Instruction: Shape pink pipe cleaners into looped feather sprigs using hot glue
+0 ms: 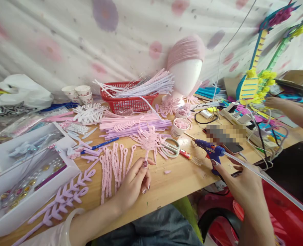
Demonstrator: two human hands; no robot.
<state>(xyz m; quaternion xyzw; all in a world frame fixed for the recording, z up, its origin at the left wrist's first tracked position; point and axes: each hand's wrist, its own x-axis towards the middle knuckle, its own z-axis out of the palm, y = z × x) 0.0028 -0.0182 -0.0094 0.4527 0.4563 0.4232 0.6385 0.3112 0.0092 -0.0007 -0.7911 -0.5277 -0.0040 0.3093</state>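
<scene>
My left hand (138, 176) pinches the stem of a pink pipe-cleaner sprig (151, 138), holding it upright above the table's front part. The sprig has a loop on top and leaf-like arms to the sides. My right hand (246, 182) is at the blue hot glue gun (210, 148), thumb and fingers apart around its handle side; whether they touch it I cannot tell. A long clear glue stick (259, 176) runs from the gun's back toward the lower right. Beside my left hand lie several twisted pink pipe-cleaner stems (113, 167). One small pink petal (167, 172) rests nearby.
Green-handled scissors (170, 148), a red-and-yellow screwdriver (187, 155) and a phone (224, 138) lie mid-table. Behind are a red basket (128, 104) of pipe cleaners and a foam head (188, 77). White boxes (51, 184) stand left; a power strip (240, 121) and another person's arm (292, 109) are right.
</scene>
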